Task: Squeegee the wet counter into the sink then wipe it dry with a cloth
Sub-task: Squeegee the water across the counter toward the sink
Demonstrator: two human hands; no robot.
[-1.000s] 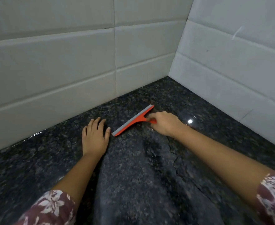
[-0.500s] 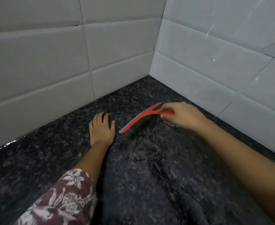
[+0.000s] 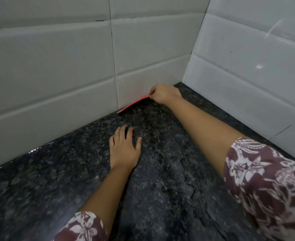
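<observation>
Grey wall tiles [image 3: 56, 66] fill the upper half of the frame and meet in a corner at upper right. Below them, a dark speckled stone counter [image 3: 38, 188] spreads across the lower half. A film of water with ragged edges and loose beads [image 3: 162, 186] runs up the middle of the frame, so the counter looks wet. Two bare forearms in floral sleeves [image 3: 268, 185] reach in from the bottom edge.

The left hand [image 3: 125, 150] lies flat at centre frame, fingers spread, holding nothing. The right hand [image 3: 164, 94], just above centre, is closed around the handle of a red squeegee [image 3: 133, 103], whose blade sits where counter and back wall meet, touching or nearly touching the tile.

No sink or cloth is in view. The squeegeeing appears to be in its early to middle part, with the blade placed as if for a pull off the wall; the drying wipe seems not yet begun.
</observation>
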